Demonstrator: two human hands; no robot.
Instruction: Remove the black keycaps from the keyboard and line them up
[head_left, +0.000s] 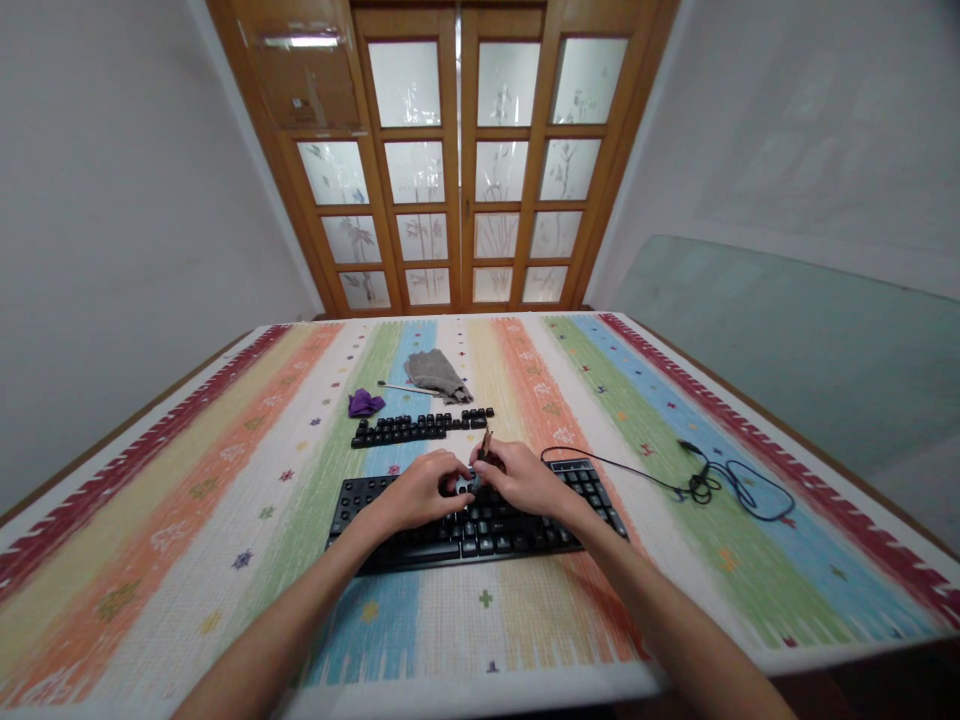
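A black keyboard is laid across a striped tablecloth, its near edge turned toward the person. Both hands are brought together over its middle. By the right hand, a slim brown tool is pinched between thumb and fingers, its tip directed upward and away; its exact kind cannot be told. By the left hand, with thumb and fingers curled nearly closed, a small grey piece is held just beside the right fingertips; it is too small and partly covered to be identified. Beyond the keyboard, loose black keycaps are set out in rows. Farther back, a crumpled purple cloth, a thin rod and a grey cloth are placed, the rod being partly overlapped by the grey cloth. The keyboard's cable is loosely looped at the right.
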